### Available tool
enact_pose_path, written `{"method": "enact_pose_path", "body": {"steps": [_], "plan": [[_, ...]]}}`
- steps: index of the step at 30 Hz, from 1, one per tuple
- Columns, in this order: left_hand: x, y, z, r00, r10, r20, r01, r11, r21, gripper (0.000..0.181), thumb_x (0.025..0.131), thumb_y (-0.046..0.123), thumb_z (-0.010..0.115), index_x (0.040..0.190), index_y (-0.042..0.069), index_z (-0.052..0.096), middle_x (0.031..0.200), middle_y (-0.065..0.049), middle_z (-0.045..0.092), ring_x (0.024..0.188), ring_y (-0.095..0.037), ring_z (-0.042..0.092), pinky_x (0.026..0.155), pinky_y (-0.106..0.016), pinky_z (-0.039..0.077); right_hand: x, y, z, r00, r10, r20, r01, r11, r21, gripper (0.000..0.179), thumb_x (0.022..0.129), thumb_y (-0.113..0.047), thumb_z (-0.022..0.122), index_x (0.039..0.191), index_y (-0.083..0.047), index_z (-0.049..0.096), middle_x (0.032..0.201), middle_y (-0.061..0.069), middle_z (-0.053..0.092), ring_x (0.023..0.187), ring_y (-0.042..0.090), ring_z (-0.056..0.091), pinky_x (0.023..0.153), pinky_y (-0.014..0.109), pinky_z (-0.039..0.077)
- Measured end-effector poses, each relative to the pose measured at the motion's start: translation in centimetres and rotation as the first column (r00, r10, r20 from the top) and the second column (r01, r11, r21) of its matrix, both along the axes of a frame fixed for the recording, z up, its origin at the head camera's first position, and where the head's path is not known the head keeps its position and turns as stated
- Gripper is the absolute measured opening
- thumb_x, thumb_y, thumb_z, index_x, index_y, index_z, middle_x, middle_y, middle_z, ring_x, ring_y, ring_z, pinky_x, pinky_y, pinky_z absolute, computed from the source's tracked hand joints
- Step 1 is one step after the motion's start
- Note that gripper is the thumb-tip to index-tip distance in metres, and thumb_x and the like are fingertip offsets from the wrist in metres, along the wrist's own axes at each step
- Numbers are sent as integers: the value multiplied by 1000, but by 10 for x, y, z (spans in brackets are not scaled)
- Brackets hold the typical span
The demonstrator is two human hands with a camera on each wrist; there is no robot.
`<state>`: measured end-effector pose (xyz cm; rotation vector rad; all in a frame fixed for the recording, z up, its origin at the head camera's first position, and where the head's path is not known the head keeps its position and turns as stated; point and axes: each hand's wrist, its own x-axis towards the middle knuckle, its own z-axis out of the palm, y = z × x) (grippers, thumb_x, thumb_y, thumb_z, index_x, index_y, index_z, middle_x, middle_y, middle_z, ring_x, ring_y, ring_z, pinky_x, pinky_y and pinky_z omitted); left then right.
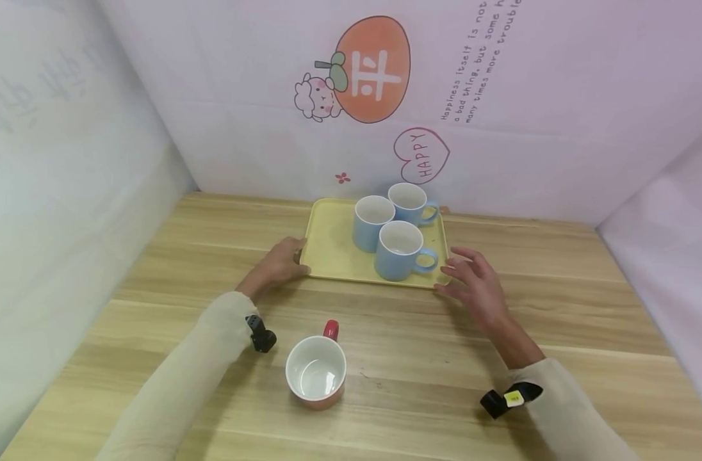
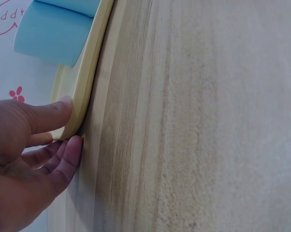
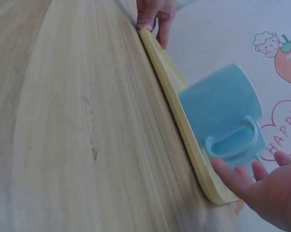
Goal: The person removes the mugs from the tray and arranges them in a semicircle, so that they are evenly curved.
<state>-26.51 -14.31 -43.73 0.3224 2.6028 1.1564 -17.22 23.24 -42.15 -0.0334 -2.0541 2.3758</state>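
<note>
A yellow tray lies near the back of the table, bearing three light blue mugs with white insides. One mug stands at the middle, a second behind it, and the third at the front right. My left hand pinches the tray's left end, the thumb over the rim and the fingers curled beneath the edge. At the right end, my right hand has its fingers spread; in the right wrist view its thumb comes right at the rim, near a mug handle.
A red mug with a white inside stands on the wooden table between my forearms, its handle pointing toward the tray. Behind the tray rises a white printed cloth; further white cloth hangs at both sides.
</note>
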Motion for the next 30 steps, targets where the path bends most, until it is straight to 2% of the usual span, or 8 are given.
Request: {"method": "enact_pose_path", "body": {"steps": [9, 18, 23, 30], "plan": [[0, -1, 1, 1000, -12, -25, 11, 1000, -19, 74, 86, 0, 73, 150, -7, 36, 131, -29, 49, 106, -38, 57, 96, -46, 49, -7, -15, 0, 999, -39, 21, 38, 999, 37, 46, 106, -23, 50, 140, 6, 38, 121, 12, 48, 120, 30, 51, 93, 43, 53], [0, 1, -2, 1000, -13, -24, 13, 1000, -8, 75, 87, 0, 73, 150, -8, 33, 138, -30, 44, 110, -40, 57, 96, -45, 50, -12, -17, -1, 999, -42, 18, 40, 995, 88, 47, 104, -30, 54, 138, 0, 42, 126, 11, 49, 126, 39, 45, 97, 49, 50], [0, 0, -2, 1000, -17, -23, 17, 1000, -5, 76, 87, 0, 73, 151, -8, 32, 139, -30, 44, 111, -40, 57, 97, -45, 50, -15, -19, -2, 999, -26, 28, 22, 994, 111, 55, 105, -31, 51, 144, 5, 36, 131, 16, 47, 124, 33, 49, 96, 46, 51], [0, 0, -2, 1000, -4, -22, 4, 1000, 8, 75, 86, 0, 74, 151, -5, 35, 134, -28, 48, 106, -38, 59, 94, -44, 51, -22, -24, -4, 999, -38, 33, 34, 993, 117, 51, 106, -25, 51, 142, 8, 37, 128, 16, 44, 118, 27, 49, 96, 45, 52]]}}
